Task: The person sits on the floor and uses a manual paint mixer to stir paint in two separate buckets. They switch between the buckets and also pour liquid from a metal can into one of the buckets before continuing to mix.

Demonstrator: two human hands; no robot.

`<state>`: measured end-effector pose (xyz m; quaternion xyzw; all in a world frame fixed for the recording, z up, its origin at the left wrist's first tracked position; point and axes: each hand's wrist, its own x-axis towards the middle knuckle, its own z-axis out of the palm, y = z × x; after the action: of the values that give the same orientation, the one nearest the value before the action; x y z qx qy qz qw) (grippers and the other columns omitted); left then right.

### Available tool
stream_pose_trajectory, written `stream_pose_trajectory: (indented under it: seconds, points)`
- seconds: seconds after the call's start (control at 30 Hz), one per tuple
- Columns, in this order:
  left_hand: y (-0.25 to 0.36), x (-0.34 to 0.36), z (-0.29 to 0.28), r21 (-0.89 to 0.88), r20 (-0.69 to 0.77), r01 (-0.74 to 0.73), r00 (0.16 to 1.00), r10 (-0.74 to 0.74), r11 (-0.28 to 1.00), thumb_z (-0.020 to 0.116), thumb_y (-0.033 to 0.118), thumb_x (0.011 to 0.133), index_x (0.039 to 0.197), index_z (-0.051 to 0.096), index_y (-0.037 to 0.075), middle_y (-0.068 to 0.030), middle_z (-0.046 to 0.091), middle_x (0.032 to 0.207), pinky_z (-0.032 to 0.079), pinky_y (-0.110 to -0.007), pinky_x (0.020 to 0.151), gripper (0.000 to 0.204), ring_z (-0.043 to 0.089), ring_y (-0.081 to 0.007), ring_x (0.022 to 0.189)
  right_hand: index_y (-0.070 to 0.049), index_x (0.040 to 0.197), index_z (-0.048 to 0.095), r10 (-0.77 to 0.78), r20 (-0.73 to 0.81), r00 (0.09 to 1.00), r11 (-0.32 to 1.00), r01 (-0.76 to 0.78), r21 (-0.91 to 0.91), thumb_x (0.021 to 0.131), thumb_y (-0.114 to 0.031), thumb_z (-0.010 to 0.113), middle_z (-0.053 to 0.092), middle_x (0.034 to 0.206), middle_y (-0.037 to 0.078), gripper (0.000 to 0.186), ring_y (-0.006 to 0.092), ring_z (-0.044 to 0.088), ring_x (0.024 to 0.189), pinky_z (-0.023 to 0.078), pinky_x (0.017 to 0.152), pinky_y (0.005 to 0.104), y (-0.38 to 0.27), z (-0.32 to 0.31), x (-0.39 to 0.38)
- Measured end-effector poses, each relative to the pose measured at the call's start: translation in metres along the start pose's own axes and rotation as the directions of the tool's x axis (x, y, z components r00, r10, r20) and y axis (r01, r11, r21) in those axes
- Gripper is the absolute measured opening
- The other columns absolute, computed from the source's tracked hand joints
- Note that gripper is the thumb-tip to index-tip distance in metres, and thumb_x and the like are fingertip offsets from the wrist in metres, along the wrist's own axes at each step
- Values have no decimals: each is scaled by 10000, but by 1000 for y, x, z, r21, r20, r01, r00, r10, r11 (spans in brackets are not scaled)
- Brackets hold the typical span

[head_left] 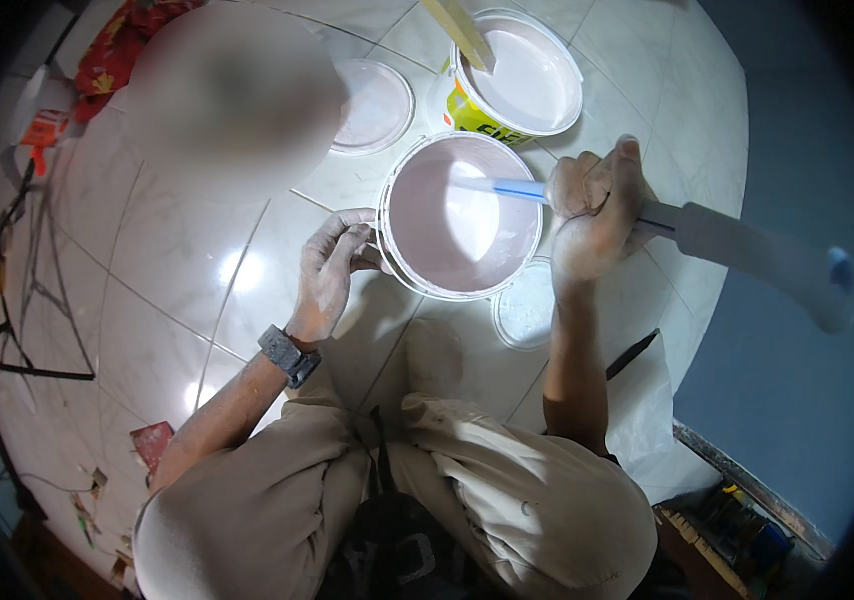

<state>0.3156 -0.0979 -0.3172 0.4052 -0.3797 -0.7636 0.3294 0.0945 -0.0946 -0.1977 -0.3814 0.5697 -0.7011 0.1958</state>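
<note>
A white round bucket [415, 210] stands on the tiles between my hands, its thin handle lowered along the left side. Pale pinkish residue coats its inner wall, and bright light falls on the bottom. My left hand [335, 255] holds the bucket's left rim with bent fingers. My right hand [597, 205], thumb up, is closed round a long tool [762, 252] with a blue-and-white strip at one end and a broad, pale curved end at the other. The strip reaches over the bucket's opening; the curved end, smeared by motion, points right. Its exact kind is unclear.
Behind stands a second bucket [467, 112] with a yellow-green label, pale paint and a wooden stick [459, 35]. One lid [382, 105] lies left of it, another [527, 308] beside my bucket. A dark pointed tool [633, 354] lies right. A blurred patch covers the upper left.
</note>
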Motion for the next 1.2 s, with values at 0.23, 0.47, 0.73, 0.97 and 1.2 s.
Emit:
stream_pose_trajectory:
  seconds: [0.23, 0.47, 0.73, 0.97, 1.2]
  points:
    - [3, 1, 2, 7, 11, 9, 1000, -9, 1000, 479, 193, 1025, 1220, 607, 0, -39, 651, 954, 552, -345, 837, 303, 666, -151, 848, -152, 584, 314, 183, 105, 977, 983, -181, -37, 1032, -229, 527, 275, 472, -28, 501, 87, 227, 378, 215, 393, 283, -30, 23, -16]
    - [1, 1, 1, 3, -6, 17, 1000, -17, 1000, 478, 197, 1026, 1227, 606, 2, -39, 653, 954, 557, -347, 835, 308, 671, -149, 838, -160, 576, 282, -187, 136, 973, 982, 186, 21, 1054, -279, 445, 244, 462, -21, 518, 90, 173, 387, 194, 400, 292, 1, -2, 7]
    - [2, 1, 3, -12, 12, -11, 1000, 11, 1000, 466, 190, 1031, 1226, 607, 2, -51, 665, 981, 554, -347, 853, 305, 674, -148, 858, -148, 579, 289, 233, 144, 962, 969, -243, 53, 1041, -260, 495, 234, 473, -30, 518, 86, 170, 391, 194, 395, 301, -25, 22, -13]
    - [6, -1, 1, 9, 35, -19, 999, 19, 1000, 469, 192, 1034, 1226, 604, 3, -51, 666, 978, 549, -338, 843, 301, 665, -142, 855, -150, 578, 267, 7, -8, 1000, 999, -6, 46, 1041, -213, 478, 216, 478, -26, 513, 87, 172, 396, 181, 394, 298, -6, 6, 0]
    - [2, 1, 3, -3, 2, -2, 1000, 2, 1000, 469, 194, 1033, 1211, 614, 4, -47, 658, 962, 552, -339, 835, 298, 664, -142, 852, -155, 570, 266, 167, 139, 976, 986, -164, -38, 1028, -216, 517, 220, 477, -21, 525, 83, 193, 395, 184, 392, 300, -27, 14, -11]
